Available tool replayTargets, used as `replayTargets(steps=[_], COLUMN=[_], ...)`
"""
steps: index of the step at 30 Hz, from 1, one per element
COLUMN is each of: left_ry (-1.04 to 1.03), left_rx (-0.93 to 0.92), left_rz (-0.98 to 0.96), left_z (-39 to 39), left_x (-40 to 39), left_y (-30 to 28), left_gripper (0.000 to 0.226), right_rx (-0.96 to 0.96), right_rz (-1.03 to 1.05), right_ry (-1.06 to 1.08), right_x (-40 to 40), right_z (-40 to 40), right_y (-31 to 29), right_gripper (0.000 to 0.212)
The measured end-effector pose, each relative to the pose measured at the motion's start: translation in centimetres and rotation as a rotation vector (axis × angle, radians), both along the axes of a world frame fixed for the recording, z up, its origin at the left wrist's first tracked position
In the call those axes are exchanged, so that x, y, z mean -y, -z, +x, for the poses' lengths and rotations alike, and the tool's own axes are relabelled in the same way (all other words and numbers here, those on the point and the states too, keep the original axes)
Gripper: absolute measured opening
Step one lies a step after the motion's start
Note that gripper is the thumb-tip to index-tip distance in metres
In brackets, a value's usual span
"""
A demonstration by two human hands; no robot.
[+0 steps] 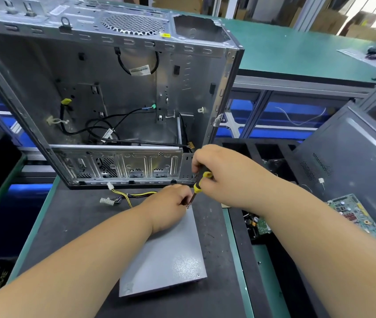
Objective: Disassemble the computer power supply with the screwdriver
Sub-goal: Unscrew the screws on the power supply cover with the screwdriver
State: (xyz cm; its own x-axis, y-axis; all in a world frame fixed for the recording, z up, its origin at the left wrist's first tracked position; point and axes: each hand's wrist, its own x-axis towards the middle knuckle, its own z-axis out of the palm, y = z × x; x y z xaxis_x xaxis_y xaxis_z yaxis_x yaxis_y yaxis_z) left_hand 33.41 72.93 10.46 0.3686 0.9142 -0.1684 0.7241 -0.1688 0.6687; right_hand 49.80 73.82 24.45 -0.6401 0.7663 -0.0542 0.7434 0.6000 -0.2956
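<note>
Can't really see the screw head, the left hand (pixel 171 203) covers the far end of the power supply (pixel 166 255) right where the screwdriver (pixel 198 184) tip lands. Right hand (pixel 223 173) hides most of the handle. Case (pixel 104 88) gets cut off top and left. Board (pixel 354 214) parts too tiny to read.

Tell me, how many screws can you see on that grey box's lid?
2: one screw at the power supply's far right corner, under the screwdriver tip; another screw at the near right corner. The hands and arms may hide others.
</note>
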Motion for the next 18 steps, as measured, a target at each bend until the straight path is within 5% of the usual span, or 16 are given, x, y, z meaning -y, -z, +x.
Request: replayTargets(steps=[6, 13, 18], left_ry=[0.001, 0.021, 0.021], left_rx=[-0.057, -0.095, -0.106], left_rz=[0.029, 0.033, 0.046], left_z=[0.1, 0.1, 0.2], left_x=[0.4, 0.2, 0.2], left_y=[-0.1, 0.1, 0.2], left_gripper=[0.029, 0.031, 0.032], right_rx=[0.146, -0.100, -0.003], right_rz=[0.243, 0.002, 0.065], right_ry=[0.092, 0.121, 0.085], right_x=[-0.2, -0.4, 0.1], right_z=[0.0, 0.2, 0.3], right_y=[1.0, 0.9, 0.7], right_gripper=[0.033, 0.016, 0.011])
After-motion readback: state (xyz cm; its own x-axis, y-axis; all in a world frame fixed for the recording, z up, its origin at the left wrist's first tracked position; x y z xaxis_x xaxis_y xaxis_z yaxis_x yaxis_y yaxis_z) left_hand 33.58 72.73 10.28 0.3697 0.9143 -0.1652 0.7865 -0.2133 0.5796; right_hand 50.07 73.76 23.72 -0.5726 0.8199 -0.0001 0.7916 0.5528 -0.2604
